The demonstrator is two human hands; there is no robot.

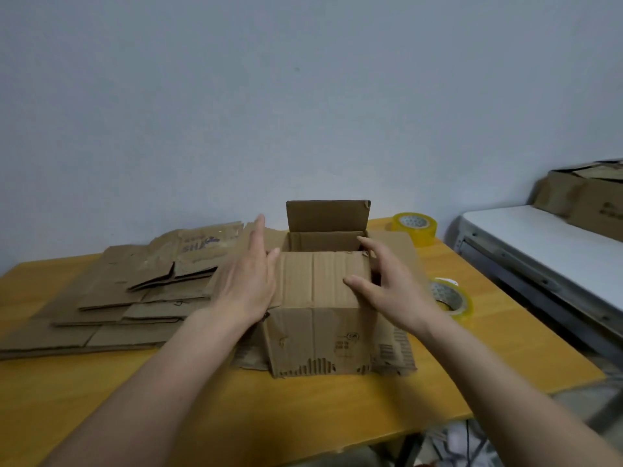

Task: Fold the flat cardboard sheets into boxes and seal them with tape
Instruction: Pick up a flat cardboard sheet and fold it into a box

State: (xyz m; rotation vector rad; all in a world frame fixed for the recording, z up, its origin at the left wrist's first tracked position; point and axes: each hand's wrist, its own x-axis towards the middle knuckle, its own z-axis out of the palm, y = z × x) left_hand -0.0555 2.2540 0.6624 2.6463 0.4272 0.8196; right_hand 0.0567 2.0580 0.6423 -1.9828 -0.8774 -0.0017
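A brown cardboard box [320, 335] stands on the yellow table [236, 416], partly folded. Its near flap [317, 281] lies flat over the top, and the far flap [327, 215] stands upright. My left hand [247, 276] rests with straight fingers against the box's left side flap. My right hand [387, 291] lies on the right side of the box with its fingers spread over the flap there. A stack of flat cardboard sheets [135, 298] lies to the left of the box.
Two rolls of yellowish clear tape sit right of the box, one at the far edge [414, 229], one nearer [451, 298]. A white table [546, 244] with more cardboard boxes [586, 200] stands to the right. A plain wall is behind.
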